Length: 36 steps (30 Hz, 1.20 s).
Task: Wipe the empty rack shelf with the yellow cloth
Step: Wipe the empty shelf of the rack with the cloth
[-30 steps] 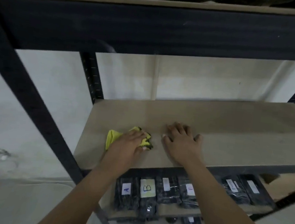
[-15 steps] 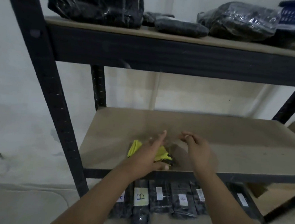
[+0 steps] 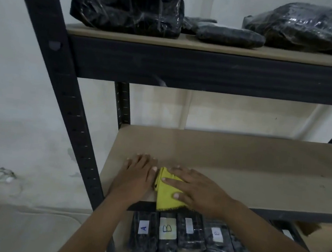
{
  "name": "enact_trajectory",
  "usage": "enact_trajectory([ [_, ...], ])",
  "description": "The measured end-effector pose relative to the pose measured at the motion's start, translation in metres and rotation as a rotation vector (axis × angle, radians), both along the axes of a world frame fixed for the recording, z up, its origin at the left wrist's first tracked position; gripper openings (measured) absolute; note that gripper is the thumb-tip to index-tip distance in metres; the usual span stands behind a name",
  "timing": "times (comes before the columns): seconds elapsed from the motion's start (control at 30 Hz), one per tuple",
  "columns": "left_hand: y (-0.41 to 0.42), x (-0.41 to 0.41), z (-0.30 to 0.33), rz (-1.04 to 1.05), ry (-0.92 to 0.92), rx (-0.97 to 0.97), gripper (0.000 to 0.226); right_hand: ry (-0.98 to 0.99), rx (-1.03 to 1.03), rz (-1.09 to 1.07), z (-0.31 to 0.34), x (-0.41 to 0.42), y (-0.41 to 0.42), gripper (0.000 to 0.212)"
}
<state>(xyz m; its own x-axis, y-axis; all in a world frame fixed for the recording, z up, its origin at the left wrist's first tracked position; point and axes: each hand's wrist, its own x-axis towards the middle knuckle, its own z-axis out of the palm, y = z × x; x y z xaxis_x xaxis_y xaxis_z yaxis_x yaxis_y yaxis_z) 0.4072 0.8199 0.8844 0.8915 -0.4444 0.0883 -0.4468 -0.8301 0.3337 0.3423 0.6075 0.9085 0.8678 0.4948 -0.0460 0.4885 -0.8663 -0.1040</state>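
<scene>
The empty tan rack shelf (image 3: pixel 248 163) spans the middle of the view. A folded yellow cloth (image 3: pixel 165 196) lies at its front edge, near the left end, with one corner hanging slightly over. My right hand (image 3: pixel 197 191) lies flat on the cloth's right part, fingers spread and pressing it down. My left hand (image 3: pixel 136 175) rests palm-down on the bare shelf just left of the cloth, thumb touching its edge, holding nothing.
Black plastic-wrapped bundles (image 3: pixel 127 4) sit on the upper shelf. Below, labelled dark packets (image 3: pixel 165 228) marked A and B fill the lower shelf. A black upright post (image 3: pixel 66 105) stands at the left. A cardboard box (image 3: pixel 308 228) is at lower right.
The cloth went from under my left hand to under my right hand. My left hand moved onto the bare shelf left of it. The view tilted upward.
</scene>
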Motion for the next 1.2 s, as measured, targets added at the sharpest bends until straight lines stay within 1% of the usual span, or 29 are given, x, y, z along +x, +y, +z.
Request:
enact_trajectory([
  [0.1, -0.001, 0.000, -0.002, 0.028, -0.012, 0.020, 0.057, 0.005, -0.013, -0.079, -0.001, 0.021, -0.001, 0.053],
  [0.23, -0.001, -0.001, -0.002, 0.027, -0.045, 0.077, 0.070, 0.017, 0.007, -0.332, -0.002, 0.077, -0.011, 0.052],
  [0.33, -0.002, 0.000, -0.001, 0.032, -0.035, 0.125, 0.064, -0.068, 0.006, -0.424, -0.007, 0.121, -0.021, 0.051],
  [0.43, -0.002, 0.000, 0.000, 0.044, -0.022, 0.114, 0.053, -0.088, 0.102, -0.566, -0.007, 0.145, -0.046, 0.048],
  [0.5, -0.002, -0.001, 0.001, 0.038, -0.026, 0.107, 0.053, -0.112, 0.165, -0.703, -0.008, 0.146, -0.073, 0.045],
  [0.57, -0.002, 0.000, 0.001, 0.031, -0.010, 0.100, 0.052, -0.126, 0.109, -0.774, -0.009, 0.127, -0.097, 0.045],
  [0.67, -0.005, -0.001, 0.001, 0.044, 0.015, 0.099, 0.051, -0.120, -0.016, -0.754, -0.011, 0.069, -0.109, 0.049],
  [0.77, -0.014, 0.001, -0.001, 0.081, -0.018, 0.136, 0.055, -0.095, -0.121, -0.674, -0.009, -0.003, -0.084, 0.061],
  [0.8, -0.020, 0.003, 0.000, 0.089, -0.035, 0.129, 0.056, -0.074, -0.119, -0.618, -0.007, -0.020, -0.070, 0.063],
  [0.87, -0.039, 0.010, 0.002, 0.072, -0.053, 0.033, 0.049, -0.037, -0.079, -0.516, -0.002, -0.036, -0.047, 0.055],
  [0.93, -0.060, 0.016, 0.003, 0.029, -0.059, -0.053, 0.044, -0.066, -0.046, -0.450, 0.000, -0.025, -0.038, 0.047],
  [1.03, -0.074, 0.020, -0.003, 0.009, -0.081, -0.041, 0.045, -0.056, -0.008, -0.447, -0.001, 0.029, -0.044, 0.047],
  [1.13, -0.072, 0.022, -0.008, 0.013, -0.076, -0.001, 0.049, -0.042, 0.012, -0.535, -0.009, 0.090, -0.076, 0.050],
  [1.2, -0.071, 0.022, -0.008, 0.009, -0.072, -0.002, 0.050, -0.046, 0.040, -0.692, -0.011, 0.109, -0.124, 0.048],
])
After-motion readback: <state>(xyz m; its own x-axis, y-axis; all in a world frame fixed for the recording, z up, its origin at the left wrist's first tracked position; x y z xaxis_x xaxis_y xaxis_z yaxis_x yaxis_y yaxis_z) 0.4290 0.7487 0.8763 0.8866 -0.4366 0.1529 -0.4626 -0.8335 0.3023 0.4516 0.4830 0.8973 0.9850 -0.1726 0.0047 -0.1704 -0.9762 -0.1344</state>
